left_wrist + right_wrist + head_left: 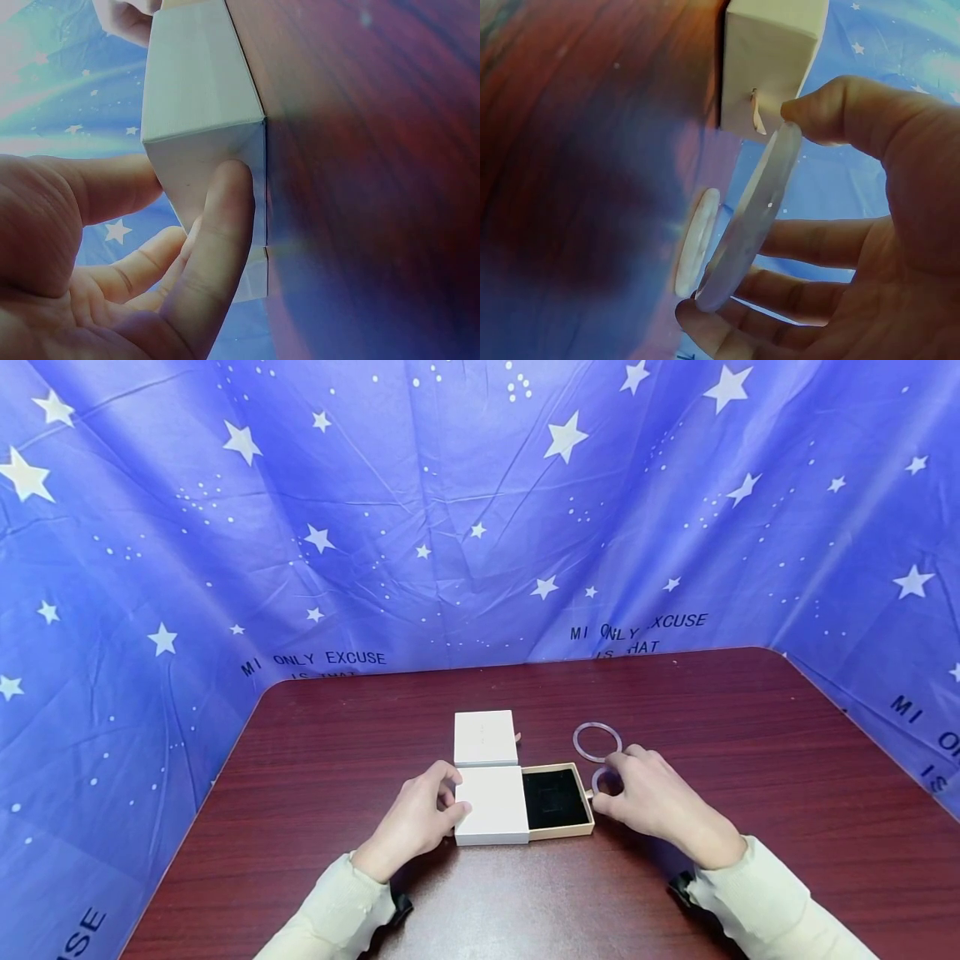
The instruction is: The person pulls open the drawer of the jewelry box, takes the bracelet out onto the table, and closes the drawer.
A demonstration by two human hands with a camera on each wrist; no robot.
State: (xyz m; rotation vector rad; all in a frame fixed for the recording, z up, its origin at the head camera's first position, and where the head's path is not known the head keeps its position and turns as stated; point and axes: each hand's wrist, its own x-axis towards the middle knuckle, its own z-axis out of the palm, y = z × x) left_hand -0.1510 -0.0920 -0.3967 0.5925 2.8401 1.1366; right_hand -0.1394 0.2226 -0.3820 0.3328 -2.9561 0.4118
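A white drawer-style jewelry box point(491, 806) lies on the table, its drawer slid out to the right and showing a black lining point(557, 797). At the box's left end my left hand point(420, 814) grips it; in the left wrist view a finger point(229, 210) presses flat on the end face. My right hand point(652, 793) pinches a pale translucent bangle point(751, 217) by its rim, thumb at one side and fingertip at the other, just right of the drawer. Behind it a second pale bangle point(597, 724) lies flat on the table.
Another white box point(483, 735), closed, stands directly behind the first, with a small tab at its right side. A pull tab point(757, 112) sticks out of the open drawer's end. Around the dark red table point(360, 727) hangs a blue star-printed cloth point(450, 568).
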